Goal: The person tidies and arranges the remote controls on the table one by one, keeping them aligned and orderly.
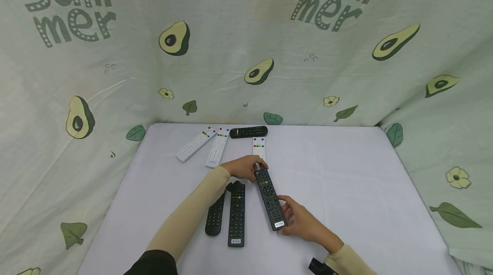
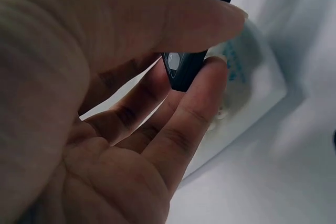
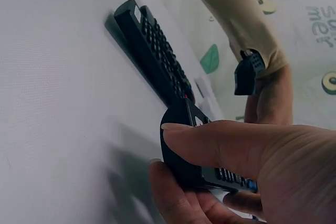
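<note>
A black remote control [image 1: 271,200] with a white label slants between the two hands, its buttons facing up. At its far end, the left hand [image 1: 243,168] pinches it between thumb and index finger, as the left wrist view shows with the remote's tip [image 2: 184,72]. The right hand [image 1: 302,221] grips the near end; in the right wrist view its thumb [image 3: 210,142] lies along the remote's blunt end [image 3: 178,163]. A shadow on the tabletop suggests that end is raised. Just beyond the left hand lies a white remote [image 1: 259,147], partly hidden by it.
Two more black remotes [image 1: 236,219] lie left of the held one, partly under the left forearm. Farther back are two white remotes [image 1: 196,144] and a black remote [image 1: 248,132] lying crosswise. A white cloth [image 1: 346,172] covers the table; a printed curtain [image 1: 215,52] hangs behind.
</note>
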Motion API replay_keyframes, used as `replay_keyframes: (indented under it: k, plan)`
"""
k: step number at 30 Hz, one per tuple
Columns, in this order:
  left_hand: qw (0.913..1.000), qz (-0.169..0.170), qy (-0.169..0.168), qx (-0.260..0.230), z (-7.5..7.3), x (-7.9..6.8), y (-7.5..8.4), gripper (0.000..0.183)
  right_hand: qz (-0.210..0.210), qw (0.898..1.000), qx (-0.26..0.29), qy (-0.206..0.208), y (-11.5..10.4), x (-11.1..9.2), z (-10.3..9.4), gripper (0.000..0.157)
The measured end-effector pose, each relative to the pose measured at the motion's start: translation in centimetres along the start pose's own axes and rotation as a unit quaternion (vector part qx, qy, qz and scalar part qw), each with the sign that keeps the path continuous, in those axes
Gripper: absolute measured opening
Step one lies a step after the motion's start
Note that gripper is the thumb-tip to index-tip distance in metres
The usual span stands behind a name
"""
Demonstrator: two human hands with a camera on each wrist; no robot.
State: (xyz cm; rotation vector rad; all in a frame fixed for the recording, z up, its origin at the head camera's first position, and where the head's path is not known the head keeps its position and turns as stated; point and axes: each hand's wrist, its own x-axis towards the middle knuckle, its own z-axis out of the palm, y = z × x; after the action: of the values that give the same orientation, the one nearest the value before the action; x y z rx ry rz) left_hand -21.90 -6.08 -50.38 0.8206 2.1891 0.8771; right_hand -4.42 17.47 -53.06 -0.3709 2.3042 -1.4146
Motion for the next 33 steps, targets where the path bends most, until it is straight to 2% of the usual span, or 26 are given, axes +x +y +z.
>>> replay_keyframes:
  k: [10,11,16,22,28,33]
  plan:
    - [0.9999,-0.006,-0.008,-0.007,1.4,-1.8,-0.2,0.064,-0.006,0.999,0.019,-0.046,0.1,-0.6,1.0,0.106]
    - [0.9999,-0.006,-0.009,-0.008,1.5,-1.9,-0.3,0.065,-0.021,0.998,0.011,-0.052,0.6,-0.6,1.2,0.106]
    - [0.9999,0.008,-0.009,-0.007,2.1,-2.5,-0.4,0.065,-0.041,0.996,0.015,-0.071,1.2,-0.6,1.9,0.109]
    - [0.9994,0.010,0.000,0.033,3.0,-3.0,-0.1,0.065,-0.037,0.996,0.009,-0.084,0.7,-0.7,2.7,0.119]
    - [0.9960,0.023,0.015,0.084,3.8,-3.2,0.2,0.062,0.002,0.997,0.025,-0.076,-0.7,-0.8,3.5,0.126]
    - [0.9923,0.024,0.022,0.120,4.1,-3.5,0.6,0.062,0.003,0.998,0.019,-0.068,-1.2,-0.5,4.2,0.127]
